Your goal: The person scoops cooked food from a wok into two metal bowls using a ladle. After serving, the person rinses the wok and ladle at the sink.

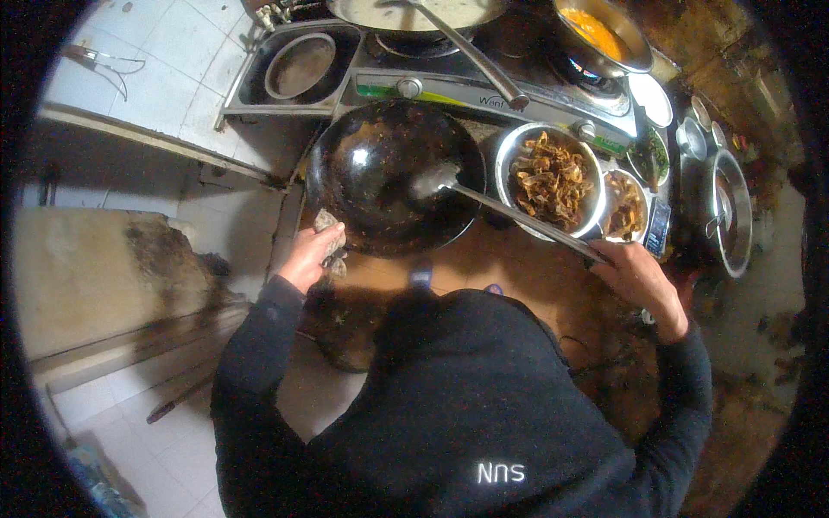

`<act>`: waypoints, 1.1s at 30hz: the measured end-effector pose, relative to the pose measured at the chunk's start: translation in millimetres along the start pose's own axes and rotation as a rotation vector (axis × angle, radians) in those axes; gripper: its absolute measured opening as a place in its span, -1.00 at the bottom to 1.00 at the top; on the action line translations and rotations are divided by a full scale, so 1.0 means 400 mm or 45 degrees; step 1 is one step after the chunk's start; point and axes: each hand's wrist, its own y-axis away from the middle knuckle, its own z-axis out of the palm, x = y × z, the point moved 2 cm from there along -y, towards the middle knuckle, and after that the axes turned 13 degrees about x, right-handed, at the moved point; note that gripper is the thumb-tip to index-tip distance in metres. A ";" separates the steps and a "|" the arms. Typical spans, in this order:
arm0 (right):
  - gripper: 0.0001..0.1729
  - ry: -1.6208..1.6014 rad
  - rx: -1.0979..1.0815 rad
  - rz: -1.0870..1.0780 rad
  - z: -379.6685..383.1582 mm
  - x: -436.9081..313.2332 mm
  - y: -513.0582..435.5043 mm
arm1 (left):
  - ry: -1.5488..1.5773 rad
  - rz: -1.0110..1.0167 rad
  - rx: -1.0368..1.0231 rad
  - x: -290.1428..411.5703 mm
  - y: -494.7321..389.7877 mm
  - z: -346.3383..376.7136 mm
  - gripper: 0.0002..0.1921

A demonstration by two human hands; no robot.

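A large dark wok [388,188] is before me, in front of the gas stove. My left hand [314,249] grips a crumpled grey cloth [334,241] at the wok's left rim. My right hand [631,272] is closed on the handle of a long metal ladle or spatula [518,217], whose head rests inside the wok. Its shaft crosses over the near rim of a white-rimmed bowl [550,180] of brown, dried-looking food pieces. A smaller bowl [625,206] with similar brown pieces stands to the right of it.
The gas stove [486,100] carries a big pan of pale liquid [369,14] and a metal pan with orange food [596,32] over a lit burner. A bowl of chopped greens [647,158], a white plate [649,100] and a large metal basin [745,220] stand at the right.
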 end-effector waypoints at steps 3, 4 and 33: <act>-0.66 -0.066 0.032 0.033 0.017 0.009 0.036 | 0.022 -0.079 -0.152 -0.005 -0.001 -0.026 -0.89; -0.65 -0.095 0.026 0.075 0.029 0.014 0.041 | 0.025 -0.140 -0.171 -0.010 -0.003 -0.033 -0.87; -0.59 -0.296 0.214 0.201 0.113 0.038 0.050 | -0.036 -0.212 -0.254 -0.069 -0.076 0.093 -0.88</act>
